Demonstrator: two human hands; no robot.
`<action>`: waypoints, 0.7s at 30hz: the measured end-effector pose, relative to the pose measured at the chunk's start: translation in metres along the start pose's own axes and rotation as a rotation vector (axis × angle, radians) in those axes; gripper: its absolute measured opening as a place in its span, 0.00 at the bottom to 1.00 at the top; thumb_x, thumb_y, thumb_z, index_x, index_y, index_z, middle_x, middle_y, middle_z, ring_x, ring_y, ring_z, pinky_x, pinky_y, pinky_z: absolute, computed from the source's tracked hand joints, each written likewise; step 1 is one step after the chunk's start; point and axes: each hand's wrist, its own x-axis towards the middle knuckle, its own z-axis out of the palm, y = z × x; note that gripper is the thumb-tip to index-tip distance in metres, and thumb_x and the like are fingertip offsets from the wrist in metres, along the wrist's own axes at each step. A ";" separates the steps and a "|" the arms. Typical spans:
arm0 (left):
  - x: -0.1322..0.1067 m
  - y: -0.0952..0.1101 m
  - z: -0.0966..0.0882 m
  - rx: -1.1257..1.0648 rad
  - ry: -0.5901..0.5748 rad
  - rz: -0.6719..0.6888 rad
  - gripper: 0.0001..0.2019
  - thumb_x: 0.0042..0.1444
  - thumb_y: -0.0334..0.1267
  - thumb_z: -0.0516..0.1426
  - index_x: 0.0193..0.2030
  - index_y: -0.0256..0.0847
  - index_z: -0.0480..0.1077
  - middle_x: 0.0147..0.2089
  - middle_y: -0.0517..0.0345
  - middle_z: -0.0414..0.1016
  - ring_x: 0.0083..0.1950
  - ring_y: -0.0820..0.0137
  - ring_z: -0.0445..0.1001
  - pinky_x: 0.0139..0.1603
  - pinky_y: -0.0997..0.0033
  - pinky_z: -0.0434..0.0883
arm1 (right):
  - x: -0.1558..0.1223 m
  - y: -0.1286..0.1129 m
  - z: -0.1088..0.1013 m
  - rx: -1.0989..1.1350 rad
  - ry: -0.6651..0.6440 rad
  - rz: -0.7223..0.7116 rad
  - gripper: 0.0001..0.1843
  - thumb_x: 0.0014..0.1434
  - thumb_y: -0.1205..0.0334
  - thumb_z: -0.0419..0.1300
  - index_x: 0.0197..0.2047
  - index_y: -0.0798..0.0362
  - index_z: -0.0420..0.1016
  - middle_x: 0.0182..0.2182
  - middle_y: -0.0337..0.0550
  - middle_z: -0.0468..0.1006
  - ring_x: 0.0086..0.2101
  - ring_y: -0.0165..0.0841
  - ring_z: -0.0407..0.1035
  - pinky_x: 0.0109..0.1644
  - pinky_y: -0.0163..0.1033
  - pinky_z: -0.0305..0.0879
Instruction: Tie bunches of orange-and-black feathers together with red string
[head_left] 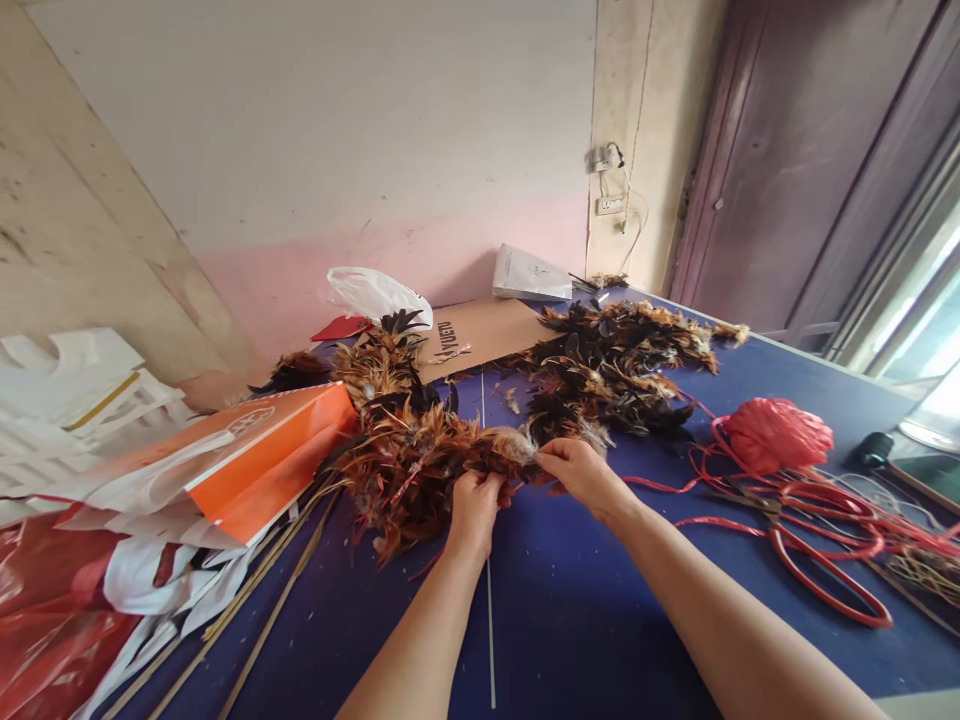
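A bundle of brown and black feathers (409,460) lies on the blue table (570,610). My left hand (474,510) is closed round the bundle's right end. My right hand (579,470) pinches the feathers at the same end, just to the right of the left hand. A red string runs from under my right hand toward a ball of red string (776,432) at the right. A second heap of loose dark feathers (615,365) lies beyond my hands.
An orange paper bag (247,465) and red and white plastic bags (67,600) lie at the left, with thin sticks (277,590) under them. Cardboard (480,335) and a white packet (529,275) sit at the back. Red loops of cord (825,540) spread at the right.
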 end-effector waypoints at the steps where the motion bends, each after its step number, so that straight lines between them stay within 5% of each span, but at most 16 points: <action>1: 0.000 0.001 0.001 -0.061 0.006 -0.011 0.09 0.41 0.38 0.59 0.20 0.35 0.65 0.16 0.62 0.66 0.17 0.78 0.62 0.20 0.77 0.59 | 0.000 0.001 0.002 -0.002 -0.007 0.009 0.04 0.45 0.65 0.62 0.22 0.55 0.71 0.18 0.40 0.74 0.20 0.30 0.70 0.18 0.28 0.63; 7: -0.008 0.010 0.008 -0.353 -0.119 -0.085 0.08 0.39 0.36 0.62 0.26 0.34 0.69 0.23 0.60 0.71 0.25 0.76 0.69 0.26 0.77 0.64 | 0.002 0.005 0.007 0.206 -0.005 0.077 0.05 0.45 0.66 0.62 0.21 0.54 0.69 0.16 0.38 0.72 0.18 0.27 0.67 0.21 0.31 0.67; 13: -0.016 0.011 0.013 -0.386 -0.178 -0.152 0.14 0.39 0.35 0.64 0.36 0.37 0.72 0.33 0.55 0.75 0.30 0.75 0.71 0.28 0.78 0.65 | 0.003 0.004 0.006 0.430 0.059 0.107 0.06 0.45 0.66 0.62 0.22 0.55 0.68 0.14 0.36 0.70 0.17 0.24 0.66 0.21 0.28 0.66; 21: -0.022 0.003 0.018 -0.373 -0.189 -0.163 0.13 0.41 0.42 0.62 0.34 0.37 0.72 0.30 0.57 0.74 0.27 0.77 0.68 0.26 0.78 0.62 | 0.001 0.011 0.018 0.143 0.156 -0.066 0.07 0.43 0.61 0.62 0.23 0.55 0.69 0.16 0.37 0.71 0.19 0.27 0.65 0.20 0.30 0.62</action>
